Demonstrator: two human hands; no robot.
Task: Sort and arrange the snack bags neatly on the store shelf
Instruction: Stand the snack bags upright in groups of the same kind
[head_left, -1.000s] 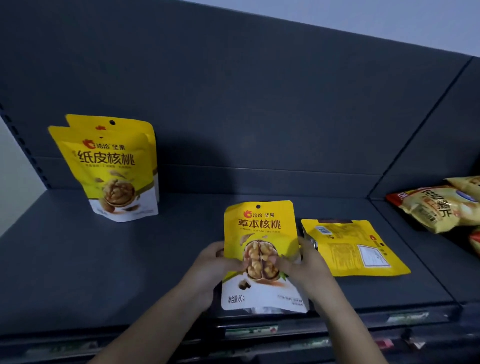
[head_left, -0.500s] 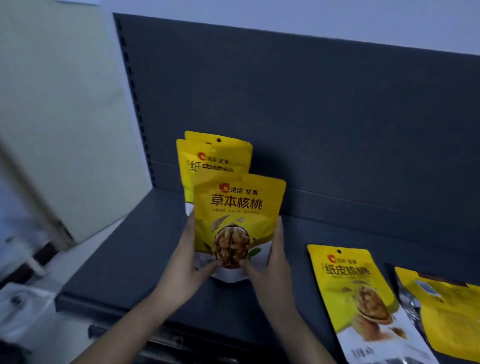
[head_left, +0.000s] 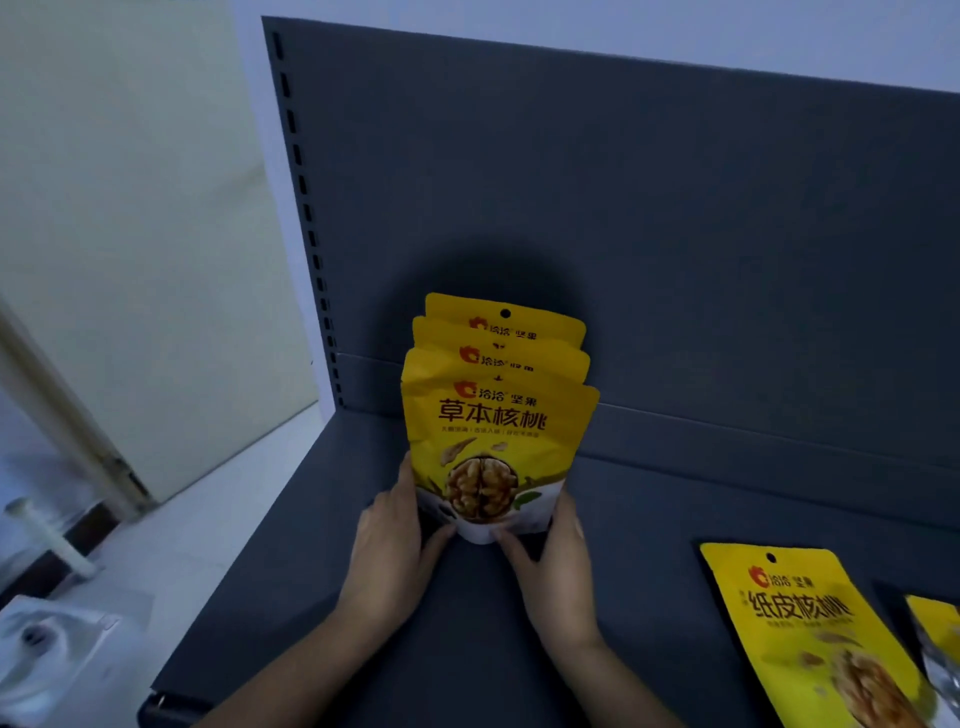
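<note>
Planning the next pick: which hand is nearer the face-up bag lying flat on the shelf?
Right. The right hand holds the front bag at its right edge, left of the flat bag; the left hand holds its left edge, farther away.

The front bag (head_left: 493, 441), yellow with a walnut picture and a white base, stood upright on the dark shelf (head_left: 649, 519). My left hand (head_left: 389, 540) and right hand (head_left: 556, 561) gripped its lower corners. Two matching bags (head_left: 501, 358) stood close behind it, their tops stepped upward. A flat bag (head_left: 810, 639) lay face up well to the right, with an edge bag (head_left: 940, 639) just beside it.
</note>
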